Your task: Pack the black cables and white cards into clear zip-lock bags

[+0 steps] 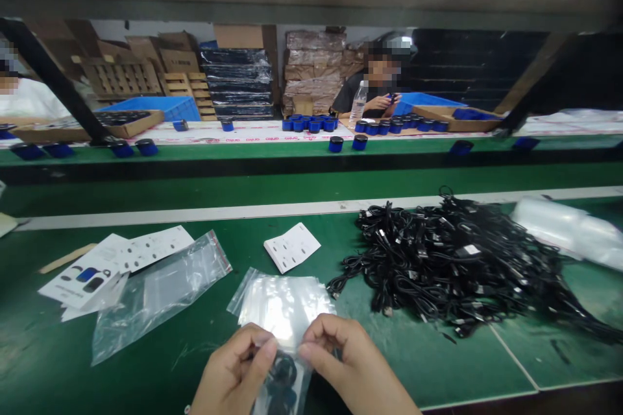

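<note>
A small clear plastic zip bag (281, 379) with a coiled black cable inside sits at the bottom centre of the view, just above the near edge of the green desk (438, 363). Its long axis runs roughly away from the person, mouth end up and away, the dark coil low in the bag. The left hand (233, 373) pinches the bag's upper edge from the left, thumb and fingers (263, 353) closed on the plastic; the right hand (350, 363) does the same from the right, its fingers (311, 350) shut on the same edge, the two thumbs nearly meeting.

Directly behind the bag lies a loose stack of empty clear plastic bags (282, 301). Further back rests a small folded white leaflet (292, 246). To the left, a larger clear zip bag with a red strip (160, 292) lies flat, overlapping a spread of white printed instruction sheets (111, 266). To the right, a big tangled heap of black cables (452, 266) covers the desk, with a roll of clear plastic wrap (569, 227) beyond it.

Across a white strip and a green conveyor belt (292, 188), rows of small blue cylindrical speakers (311, 123) stand on the far bench, where another person (374, 87) sits handling a blue one beside a clear water bottle (359, 104). Stacked cardboard boxes (311, 71) fill the background.
</note>
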`<state>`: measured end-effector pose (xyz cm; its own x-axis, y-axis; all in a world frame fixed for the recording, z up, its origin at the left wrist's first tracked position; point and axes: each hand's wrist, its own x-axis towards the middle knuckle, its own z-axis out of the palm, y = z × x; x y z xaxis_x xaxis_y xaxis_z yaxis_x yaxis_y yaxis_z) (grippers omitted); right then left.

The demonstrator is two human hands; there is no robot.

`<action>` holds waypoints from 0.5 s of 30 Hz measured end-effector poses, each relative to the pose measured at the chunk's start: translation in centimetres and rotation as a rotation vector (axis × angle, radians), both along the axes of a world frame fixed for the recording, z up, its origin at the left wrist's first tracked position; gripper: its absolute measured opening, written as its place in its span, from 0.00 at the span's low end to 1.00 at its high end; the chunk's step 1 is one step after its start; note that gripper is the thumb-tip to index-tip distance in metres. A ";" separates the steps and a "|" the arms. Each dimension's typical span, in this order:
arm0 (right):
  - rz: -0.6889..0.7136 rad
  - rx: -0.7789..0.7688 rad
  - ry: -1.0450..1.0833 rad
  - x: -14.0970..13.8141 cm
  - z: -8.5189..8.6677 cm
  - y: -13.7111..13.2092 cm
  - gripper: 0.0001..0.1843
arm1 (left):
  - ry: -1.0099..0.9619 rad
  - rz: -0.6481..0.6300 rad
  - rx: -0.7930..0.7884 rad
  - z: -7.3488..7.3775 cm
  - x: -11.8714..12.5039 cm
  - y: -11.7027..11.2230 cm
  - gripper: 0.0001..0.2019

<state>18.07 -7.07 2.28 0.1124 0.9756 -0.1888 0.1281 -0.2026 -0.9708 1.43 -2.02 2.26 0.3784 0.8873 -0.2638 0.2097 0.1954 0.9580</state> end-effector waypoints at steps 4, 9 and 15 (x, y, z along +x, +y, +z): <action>-0.009 0.110 -0.223 0.0 -0.1 0.0 0.07 | 0.052 -0.014 0.130 0.4 -0.4 0.5 0.12; 0.039 0.228 -0.328 -0.3 -0.4 -0.1 0.07 | 0.122 0.033 0.342 0.1 -0.5 0.6 0.11; 0.028 0.278 -0.284 -1.0 -0.8 0.0 0.10 | 0.022 0.028 0.243 0.0 0.0 0.0 0.11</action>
<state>17.07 -7.07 1.50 0.0952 0.9884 0.1180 0.4010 0.0704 -0.9134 1.41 -1.97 2.23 0.3489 0.9359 -0.0490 0.2290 -0.0344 0.9728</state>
